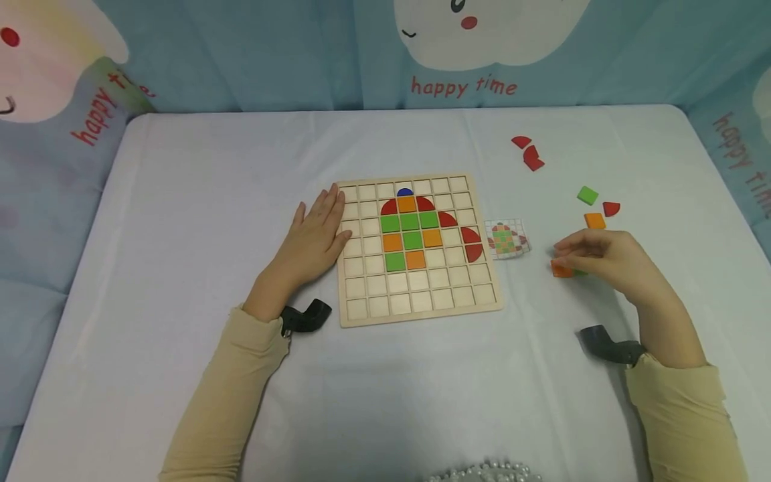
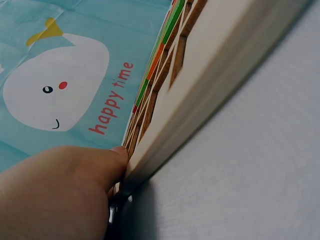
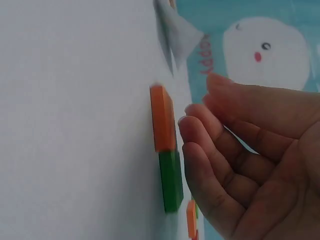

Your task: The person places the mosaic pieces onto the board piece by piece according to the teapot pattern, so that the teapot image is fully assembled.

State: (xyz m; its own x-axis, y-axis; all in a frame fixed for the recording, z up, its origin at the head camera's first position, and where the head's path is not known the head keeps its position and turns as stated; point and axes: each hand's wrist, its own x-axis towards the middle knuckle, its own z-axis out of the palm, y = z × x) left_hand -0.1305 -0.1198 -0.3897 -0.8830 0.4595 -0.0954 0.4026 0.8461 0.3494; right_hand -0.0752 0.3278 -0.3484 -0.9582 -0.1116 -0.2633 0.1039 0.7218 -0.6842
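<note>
My left hand point(image 1: 314, 234) rests along the left edge of the wooden grid board point(image 1: 367, 320), its fingers extended and thumb at the rim; the left wrist view shows the thumb against that edge. Green and orange square tiles, red quarter-circle tiles and a blue piece point(image 1: 405, 192) lie in the board's cells. Off the board's right side, my right hand point(image 1: 614, 261) hovers over an orange tile point(image 3: 162, 119) and a green tile point(image 3: 171, 181) lying side by side. Its fingers are loosely bent, with nothing visible between thumb and fingertips in the right wrist view.
A small pattern card point(image 1: 508, 239) lies against the board's right edge. Beyond the right hand are another orange tile point(image 1: 595, 221), a green tile point(image 1: 587, 195) and a red piece point(image 1: 611, 209). More red pieces point(image 1: 531, 158) lie farther back. A pearl-like bead string point(image 1: 490, 472) sits at the front edge.
</note>
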